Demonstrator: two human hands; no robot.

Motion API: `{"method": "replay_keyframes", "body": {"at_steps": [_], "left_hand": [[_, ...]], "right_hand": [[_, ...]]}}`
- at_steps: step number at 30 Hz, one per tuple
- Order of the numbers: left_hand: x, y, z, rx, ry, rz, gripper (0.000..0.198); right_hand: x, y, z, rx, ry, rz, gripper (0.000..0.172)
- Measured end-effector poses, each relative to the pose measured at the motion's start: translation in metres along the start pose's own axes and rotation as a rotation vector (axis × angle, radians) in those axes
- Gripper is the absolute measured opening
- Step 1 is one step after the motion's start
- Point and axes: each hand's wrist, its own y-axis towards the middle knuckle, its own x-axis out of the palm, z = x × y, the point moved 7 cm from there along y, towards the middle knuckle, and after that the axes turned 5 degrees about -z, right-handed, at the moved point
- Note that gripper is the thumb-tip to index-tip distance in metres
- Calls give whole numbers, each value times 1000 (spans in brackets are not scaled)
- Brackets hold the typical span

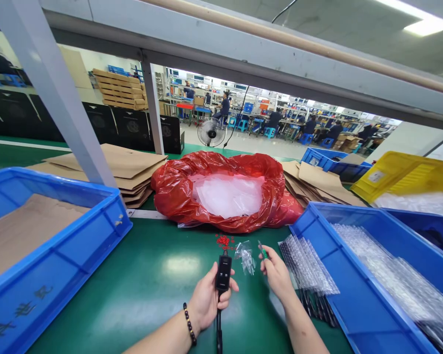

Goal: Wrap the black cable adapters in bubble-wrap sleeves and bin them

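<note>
My left hand [211, 297] is wrapped round a small black control box [224, 272] with a cable running down from it. Between the fingers of my right hand [276, 273] is a thin object with a green part [264, 252] and a slender greyish tip; its exact kind is too small to tell. It is apart from the black box. Just beyond the box's top end lies a loose pile of small red rings [224, 240]. A small clear plastic bag [245, 257] of pale bits rests between the pile and my right hand.
A red plastic bag [180, 206] with clear bags inside sits ahead. Blue bins [107, 211] flank the green table [147, 280]. Bubble-wrap packs [306, 263] lean by the right bin. Cardboard sheets [121, 162], a fan [211, 132] and a frame post [64, 103] stand beyond; people sit far back.
</note>
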Motion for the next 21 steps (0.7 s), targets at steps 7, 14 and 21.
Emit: {"method": "replay_keyframes", "body": {"at_steps": [7, 14, 21], "left_hand": [[-3, 0, 2, 54, 22, 22, 50], [-1, -2, 3, 93, 44, 43, 50], [-1, -2, 4, 126, 65, 43, 49]], "right_hand": [[41, -23, -79, -384, -393, -168, 26], [49, -20, -86, -492, -677, 70, 35], [52, -21, -79, -550, -730, 174, 36]]}}
